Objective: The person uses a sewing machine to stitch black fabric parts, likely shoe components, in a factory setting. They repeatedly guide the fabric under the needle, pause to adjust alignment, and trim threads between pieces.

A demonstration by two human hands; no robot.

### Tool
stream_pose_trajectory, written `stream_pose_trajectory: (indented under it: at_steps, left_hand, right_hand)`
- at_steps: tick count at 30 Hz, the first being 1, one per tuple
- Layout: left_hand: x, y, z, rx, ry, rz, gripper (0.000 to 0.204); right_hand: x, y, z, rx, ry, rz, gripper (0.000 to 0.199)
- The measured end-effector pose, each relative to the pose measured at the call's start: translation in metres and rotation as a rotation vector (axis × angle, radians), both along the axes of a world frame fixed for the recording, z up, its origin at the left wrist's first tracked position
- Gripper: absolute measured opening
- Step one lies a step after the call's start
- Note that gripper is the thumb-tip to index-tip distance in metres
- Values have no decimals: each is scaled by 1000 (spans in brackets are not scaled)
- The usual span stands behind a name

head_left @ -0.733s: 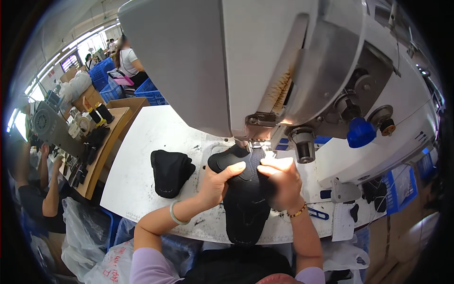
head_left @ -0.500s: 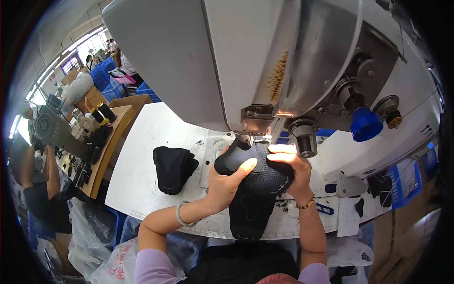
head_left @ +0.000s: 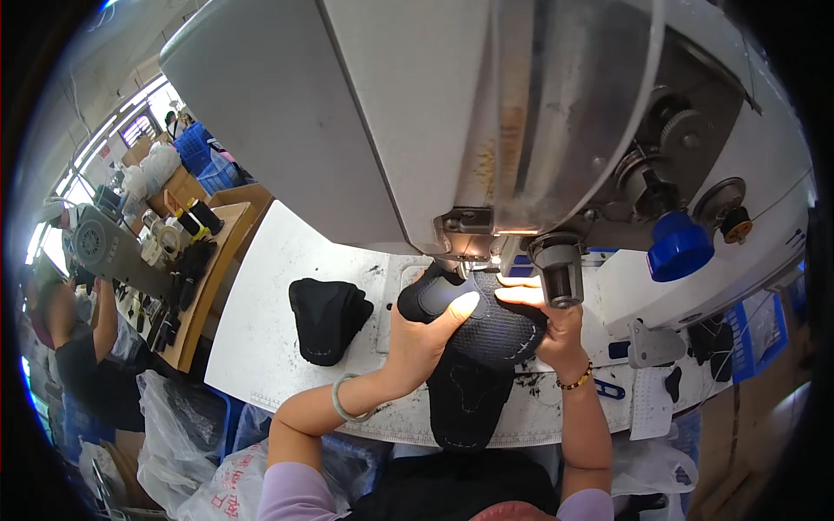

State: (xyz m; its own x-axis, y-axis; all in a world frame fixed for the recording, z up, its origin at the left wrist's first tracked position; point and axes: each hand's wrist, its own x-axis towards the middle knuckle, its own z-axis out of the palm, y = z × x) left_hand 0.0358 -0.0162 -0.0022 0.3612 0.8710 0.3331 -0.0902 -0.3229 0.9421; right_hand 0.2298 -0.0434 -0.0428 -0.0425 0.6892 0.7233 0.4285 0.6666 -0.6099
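Note:
Under the head of a sewing machine [head_left: 469, 227], both my hands hold a black textured shoe upper [head_left: 495, 337] on the white table. My left hand [head_left: 420, 343] grips its left side, thumb lying by a smooth grey patch. On the opposite side, my right hand [head_left: 556, 326] has its fingers closed on the edge, partly hidden behind a metal cylinder of the machine. White stitch marks show near the upper's right edge. A black flap [head_left: 469, 404] extends toward me. Left of my hands lies a stack of black fabric pieces [head_left: 327, 319].
A blue-handled thread snipper [head_left: 611, 390] lies right of my forearm, beside a white paper [head_left: 650, 404]. Blue crates [head_left: 757, 334] stand at the right. At the far left, another person [head_left: 82, 347] works near a wooden bench [head_left: 201, 314] with thread spools. Plastic bags hang below the table.
My view has shifted slightly, moving the table and stack a little right and down in the picture. Both hands keep hold of the shoe upper, which stays beneath the machine head.

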Motion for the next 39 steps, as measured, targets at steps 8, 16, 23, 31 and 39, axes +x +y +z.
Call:
stream_pose_trajectory:
  at_steps: [8, 16, 23, 31, 39]
  left_hand:
    - [0, 12, 1, -269, -249, -26, 21]
    - [-10, 27, 2, -478, -311, -127, 11]
    - [-11, 36, -4, -541, -352, -127, 13]
    - [-12, 27, 4, -438, -335, -86, 17]
    - [-19, 29, -1, -294, -347, -57, 17]
  right_hand:
    - [-4, 1, 10, 134, -161, -93, 32]
    - [-14, -7, 4, 285, -408, -283, 35]
    - [-22, -7, 9, 324, -432, -325, 34]
    - [-4, -2, 13, 449, -170, -452, 27]
    - [22, 13, 16, -35, -132, -714, 18]
